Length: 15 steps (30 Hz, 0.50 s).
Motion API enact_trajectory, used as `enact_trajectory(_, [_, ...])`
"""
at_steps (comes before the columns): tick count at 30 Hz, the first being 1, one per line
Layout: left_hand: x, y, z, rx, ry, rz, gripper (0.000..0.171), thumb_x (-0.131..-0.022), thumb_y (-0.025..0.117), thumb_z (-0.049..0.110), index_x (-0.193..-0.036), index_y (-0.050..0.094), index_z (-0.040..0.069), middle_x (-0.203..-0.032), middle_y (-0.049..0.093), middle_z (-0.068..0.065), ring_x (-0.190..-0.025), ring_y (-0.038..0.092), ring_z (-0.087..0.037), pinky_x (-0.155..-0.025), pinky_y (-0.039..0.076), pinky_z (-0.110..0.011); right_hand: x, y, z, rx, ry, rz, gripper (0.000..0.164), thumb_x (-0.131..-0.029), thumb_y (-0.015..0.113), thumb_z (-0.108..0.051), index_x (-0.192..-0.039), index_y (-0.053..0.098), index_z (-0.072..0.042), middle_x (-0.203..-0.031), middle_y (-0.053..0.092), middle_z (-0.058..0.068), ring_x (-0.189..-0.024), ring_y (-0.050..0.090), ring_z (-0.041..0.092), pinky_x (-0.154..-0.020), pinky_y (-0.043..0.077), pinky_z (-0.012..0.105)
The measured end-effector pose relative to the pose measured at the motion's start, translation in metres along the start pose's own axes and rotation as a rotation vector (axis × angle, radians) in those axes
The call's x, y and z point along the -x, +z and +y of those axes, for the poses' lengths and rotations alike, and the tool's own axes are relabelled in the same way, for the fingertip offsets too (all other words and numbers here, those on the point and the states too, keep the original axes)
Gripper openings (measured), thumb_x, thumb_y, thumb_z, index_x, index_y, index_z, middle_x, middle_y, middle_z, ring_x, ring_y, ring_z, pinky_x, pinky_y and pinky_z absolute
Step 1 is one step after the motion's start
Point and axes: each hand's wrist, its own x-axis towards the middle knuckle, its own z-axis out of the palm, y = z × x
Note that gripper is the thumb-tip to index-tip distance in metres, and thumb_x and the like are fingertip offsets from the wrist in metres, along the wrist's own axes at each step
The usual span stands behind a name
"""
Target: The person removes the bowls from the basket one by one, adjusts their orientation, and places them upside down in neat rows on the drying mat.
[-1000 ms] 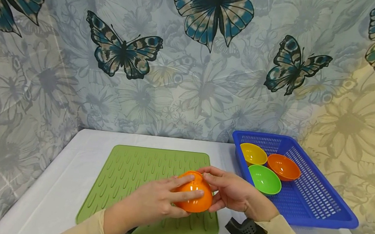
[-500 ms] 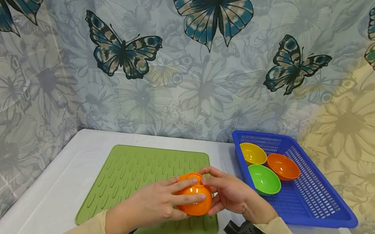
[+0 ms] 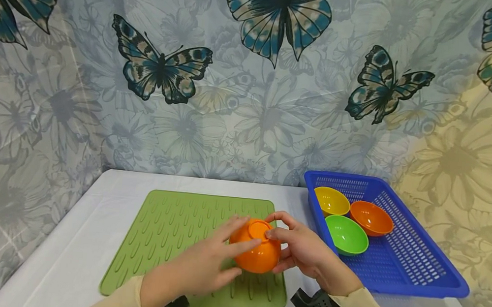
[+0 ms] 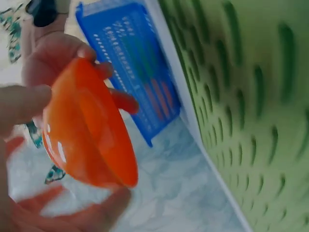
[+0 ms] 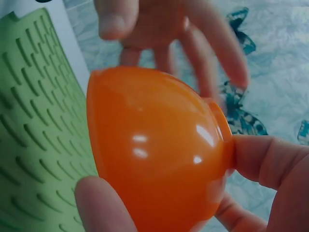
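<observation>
An orange bowl (image 3: 258, 258) is turned over above the green mat, its round foot facing up. My right hand (image 3: 308, 251) grips it from the right, pinching the foot and side. In the right wrist view the bowl (image 5: 154, 140) shows its smooth outer wall, with my left hand (image 5: 169, 29) behind it, fingers spread and apart from the wall. The head view has my left hand (image 3: 204, 263) at the bowl's left side, fingers extended and overlapping it. The left wrist view shows the bowl (image 4: 91, 130) from its rim side.
A green ridged drying mat (image 3: 176, 231) lies on the white-covered table (image 3: 64, 235). At the right stands a blue basket (image 3: 420, 289) holding a yellow bowl (image 3: 331, 201), an orange bowl (image 3: 371, 218) and a green bowl (image 3: 347, 236). A butterfly-print cloth (image 3: 249, 124) hangs behind.
My left fingers, laid across the bowl before, have loosened and spread to the left. The bowl has risen slightly and tipped, so its foot shows more. My right hand keeps its hold.
</observation>
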Motion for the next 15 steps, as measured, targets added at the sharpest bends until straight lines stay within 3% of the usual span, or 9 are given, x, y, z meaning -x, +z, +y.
enact_trajectory(3, [-0.002, 0.001, 0.004, 0.258, -0.336, -0.036, 0.079, -0.089, 0.078, 0.027, -0.155, 0.037, 0.033, -0.164, 0.015, -0.008, -0.126, 0.053, -0.032, -0.091, 0.052, -0.042, 0.000, 0.002, 0.001, 0.015, -0.021, 0.041, 0.046, -0.097, 0.064, -0.024, -0.136, 0.041, -0.013, -0.114, 0.061, 0.023, -0.075, 0.070, 0.043, -0.059, 0.058, 0.045])
enact_trajectory(6, [-0.004, 0.005, 0.004, 0.512, -0.538, 0.008, 0.084, -0.086, 0.081, 0.028, -0.156, 0.035, 0.034, -0.162, 0.020, -0.009, -0.120, 0.057, -0.031, -0.087, 0.054, -0.036, 0.000, 0.005, 0.002, 0.034, -0.051, 0.070, 0.047, -0.096, 0.066, -0.024, -0.136, 0.042, -0.013, -0.114, 0.060, 0.023, -0.077, 0.070, 0.044, -0.060, 0.058, 0.046])
enact_trajectory(8, [-0.005, 0.006, 0.003, 0.634, -0.594, 0.060, 0.083, -0.084, 0.083, 0.026, -0.154, 0.039, 0.034, -0.160, 0.025, -0.010, -0.121, 0.054, -0.036, -0.086, 0.054, -0.036, 0.001, 0.008, 0.002, 0.051, -0.070, 0.090, 0.047, -0.095, 0.067, -0.023, -0.135, 0.044, -0.012, -0.113, 0.060, 0.023, -0.076, 0.070, 0.043, -0.060, 0.058, 0.046])
enact_trajectory(15, [-0.010, 0.004, 0.001, 0.782, -0.670, 0.144, 0.077, -0.081, 0.086, 0.021, -0.148, 0.049, 0.032, -0.154, 0.039, -0.006, -0.108, 0.061, -0.033, -0.080, 0.056, -0.040, 0.002, 0.016, 0.003, 0.075, -0.113, 0.120, 0.044, -0.095, 0.067, -0.020, -0.133, 0.046, -0.011, -0.107, 0.064, 0.022, -0.078, 0.069, 0.038, -0.063, 0.058, 0.050])
